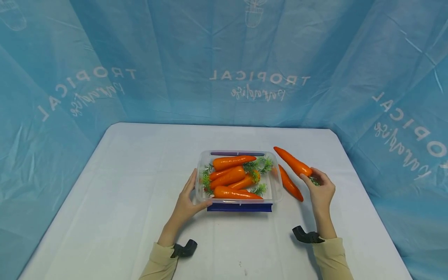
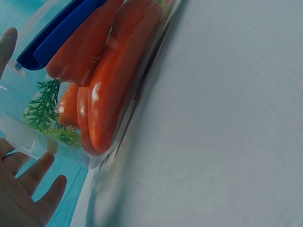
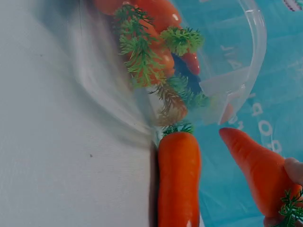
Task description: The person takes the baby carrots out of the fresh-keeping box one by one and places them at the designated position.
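Observation:
A clear plastic box (image 1: pixel 277 194) with blue side clips (image 1: pixel 239 207) stands on the table, holding several orange carrots (image 1: pixel 229 177) with green leafy tops. My left hand (image 1: pixel 183 204) rests against its left end, thumb along the front and fingers at the side; in the left wrist view those fingers (image 2: pixel 35 175) look straight and spread. To the right of the box, my right hand (image 1: pixel 322 192) grips a carrot (image 1: pixel 292 159) by its leafy end, with the tip pointing up and left. Below it, another carrot (image 1: pixel 292 186) lies slantwise against the box's right side.
A white cloth (image 1: pixel 122 202) covers the table. Blue printed sheeting (image 1: pixel 175 58) hangs behind and on both sides. Black wrist mounts (image 1: pixel 185 249) sit on both forearms.

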